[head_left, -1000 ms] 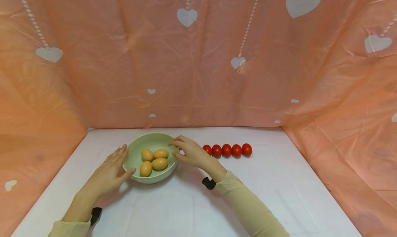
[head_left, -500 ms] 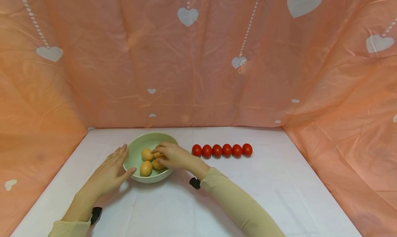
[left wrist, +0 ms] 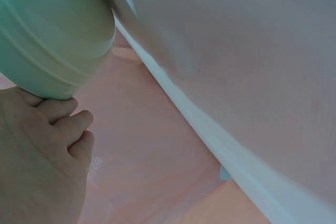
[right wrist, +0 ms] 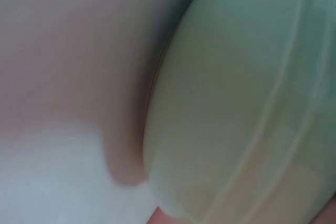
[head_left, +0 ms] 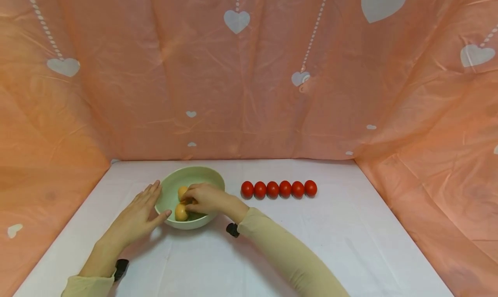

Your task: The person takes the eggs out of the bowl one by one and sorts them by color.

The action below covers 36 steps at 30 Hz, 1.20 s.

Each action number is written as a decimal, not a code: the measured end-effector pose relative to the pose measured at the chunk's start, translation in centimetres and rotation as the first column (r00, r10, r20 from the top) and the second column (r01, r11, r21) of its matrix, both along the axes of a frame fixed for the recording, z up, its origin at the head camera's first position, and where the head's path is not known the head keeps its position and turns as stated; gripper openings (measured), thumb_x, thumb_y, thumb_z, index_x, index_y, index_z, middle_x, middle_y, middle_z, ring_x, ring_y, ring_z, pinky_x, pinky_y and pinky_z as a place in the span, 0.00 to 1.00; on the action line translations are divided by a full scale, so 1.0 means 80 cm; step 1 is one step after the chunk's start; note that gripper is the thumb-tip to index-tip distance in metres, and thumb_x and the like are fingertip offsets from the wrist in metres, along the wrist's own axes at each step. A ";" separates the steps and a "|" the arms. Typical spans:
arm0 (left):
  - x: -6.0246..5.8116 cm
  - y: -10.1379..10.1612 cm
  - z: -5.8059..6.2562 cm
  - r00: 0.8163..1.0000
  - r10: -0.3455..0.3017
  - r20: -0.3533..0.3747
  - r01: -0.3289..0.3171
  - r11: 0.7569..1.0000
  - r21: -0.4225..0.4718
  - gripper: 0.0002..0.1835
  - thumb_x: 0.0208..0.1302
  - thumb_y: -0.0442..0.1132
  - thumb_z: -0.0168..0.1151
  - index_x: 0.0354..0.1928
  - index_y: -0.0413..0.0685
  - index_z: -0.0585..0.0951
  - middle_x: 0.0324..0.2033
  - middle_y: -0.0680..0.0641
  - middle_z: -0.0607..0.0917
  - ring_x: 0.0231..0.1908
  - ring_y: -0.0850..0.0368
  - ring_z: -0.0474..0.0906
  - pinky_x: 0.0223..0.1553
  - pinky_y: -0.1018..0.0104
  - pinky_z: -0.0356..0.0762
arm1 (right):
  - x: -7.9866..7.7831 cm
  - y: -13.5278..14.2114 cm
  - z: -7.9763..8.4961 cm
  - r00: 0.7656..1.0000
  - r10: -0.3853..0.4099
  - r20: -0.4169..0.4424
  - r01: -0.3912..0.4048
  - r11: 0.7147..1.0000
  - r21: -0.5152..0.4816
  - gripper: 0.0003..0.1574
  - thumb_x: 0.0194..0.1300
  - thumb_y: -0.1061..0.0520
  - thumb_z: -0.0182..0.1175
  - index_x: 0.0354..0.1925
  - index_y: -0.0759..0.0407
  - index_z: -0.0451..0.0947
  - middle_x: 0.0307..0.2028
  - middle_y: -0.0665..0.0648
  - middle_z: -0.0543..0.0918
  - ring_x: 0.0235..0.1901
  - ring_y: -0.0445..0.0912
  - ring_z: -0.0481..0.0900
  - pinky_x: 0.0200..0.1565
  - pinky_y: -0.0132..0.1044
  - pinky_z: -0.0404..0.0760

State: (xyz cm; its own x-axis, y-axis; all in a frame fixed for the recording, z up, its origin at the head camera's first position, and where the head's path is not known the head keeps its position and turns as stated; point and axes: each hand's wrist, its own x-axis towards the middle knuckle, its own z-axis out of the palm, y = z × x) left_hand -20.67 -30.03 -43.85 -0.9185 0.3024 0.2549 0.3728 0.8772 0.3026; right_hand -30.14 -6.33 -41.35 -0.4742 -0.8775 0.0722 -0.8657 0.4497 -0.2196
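Note:
A pale green bowl (head_left: 194, 174) stands on the white cloth, with yellow egg-shaped fruits in it. Two of them show at the left, one yellow fruit (head_left: 181, 212) nearer me and another (head_left: 182, 192) behind it. My right hand (head_left: 208, 199) is inside the bowl, fingers bent down among the fruits; it covers the others, so whether it pinches one is hidden. With fingers extended, my left hand (head_left: 136, 215) rests against the bowl's left rim, thumb over the near edge. In the left wrist view, its fingers (left wrist: 58, 109) touch the bowl's outer wall (left wrist: 58, 30).
Right of the bowl, several red cherry tomatoes (head_left: 272, 189) lie in a straight row. A peach curtain (head_left: 249, 115) with white hearts walls the back and both sides of the white-covered table (head_left: 202, 262).
My right hand has moved left from the bowl's right rim down onto the fruits, uncovering the row's left end. The two left fruits have shifted slightly left. My left hand has stayed put.

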 end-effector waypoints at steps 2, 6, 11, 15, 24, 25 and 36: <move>0.000 0.000 0.000 1.000 0.000 -0.003 0.000 1.000 -0.003 0.48 0.74 0.58 0.60 0.78 0.28 0.56 0.79 0.30 0.55 0.77 0.29 0.54 0.77 0.36 0.52 | 0.001 -0.004 -0.001 1.000 -0.003 0.011 0.002 1.000 0.013 0.19 0.76 0.48 0.63 0.59 0.52 0.86 0.49 0.48 0.85 0.47 0.36 0.80 0.53 0.21 0.75; 0.001 0.001 0.000 1.000 0.002 -0.007 -0.002 1.000 -0.008 0.48 0.75 0.58 0.60 0.78 0.27 0.57 0.79 0.30 0.56 0.77 0.29 0.54 0.77 0.37 0.51 | 0.003 -0.011 -0.001 1.000 -0.018 0.026 0.017 0.999 0.035 0.21 0.75 0.44 0.63 0.59 0.52 0.86 0.49 0.48 0.86 0.48 0.37 0.82 0.54 0.23 0.76; 0.000 0.001 -0.001 1.000 0.000 -0.011 0.000 1.000 -0.005 0.48 0.75 0.58 0.60 0.78 0.28 0.56 0.79 0.31 0.55 0.78 0.30 0.52 0.80 0.42 0.47 | 0.002 -0.020 -0.005 0.999 -0.031 0.014 0.031 0.999 0.031 0.25 0.73 0.40 0.65 0.58 0.53 0.86 0.46 0.46 0.88 0.44 0.35 0.81 0.51 0.24 0.77; 0.000 0.000 -0.001 1.000 0.002 -0.022 -0.002 1.000 -0.002 0.47 0.75 0.58 0.60 0.78 0.28 0.57 0.79 0.31 0.56 0.78 0.30 0.52 0.80 0.43 0.46 | 0.000 -0.023 -0.010 0.999 -0.035 0.030 0.034 0.999 0.025 0.24 0.72 0.42 0.67 0.58 0.54 0.86 0.42 0.45 0.88 0.39 0.33 0.79 0.47 0.23 0.76; -0.001 0.000 -0.001 1.000 -0.005 -0.023 0.005 1.000 0.004 0.47 0.74 0.57 0.61 0.77 0.27 0.58 0.78 0.29 0.56 0.77 0.29 0.54 0.77 0.37 0.51 | -0.002 -0.023 -0.012 0.995 -0.028 0.096 0.027 1.000 0.016 0.24 0.71 0.47 0.69 0.60 0.55 0.84 0.43 0.44 0.88 0.38 0.33 0.77 0.46 0.22 0.74; -0.001 0.000 -0.001 1.000 -0.006 -0.024 0.006 1.000 0.004 0.47 0.74 0.57 0.61 0.77 0.26 0.58 0.78 0.29 0.56 0.77 0.29 0.54 0.77 0.37 0.51 | -0.002 -0.023 -0.012 0.995 -0.029 0.097 0.028 1.000 0.014 0.24 0.71 0.47 0.69 0.60 0.55 0.84 0.43 0.44 0.88 0.38 0.33 0.77 0.46 0.22 0.74; -0.002 -0.001 -0.004 1.000 -0.007 -0.029 0.008 1.000 0.006 0.47 0.75 0.57 0.60 0.78 0.27 0.57 0.78 0.30 0.57 0.76 0.29 0.54 0.77 0.37 0.51 | -0.002 -0.017 -0.011 0.990 -0.010 0.144 0.016 0.999 -0.040 0.26 0.70 0.50 0.70 0.62 0.58 0.83 0.50 0.48 0.88 0.46 0.35 0.80 0.51 0.20 0.74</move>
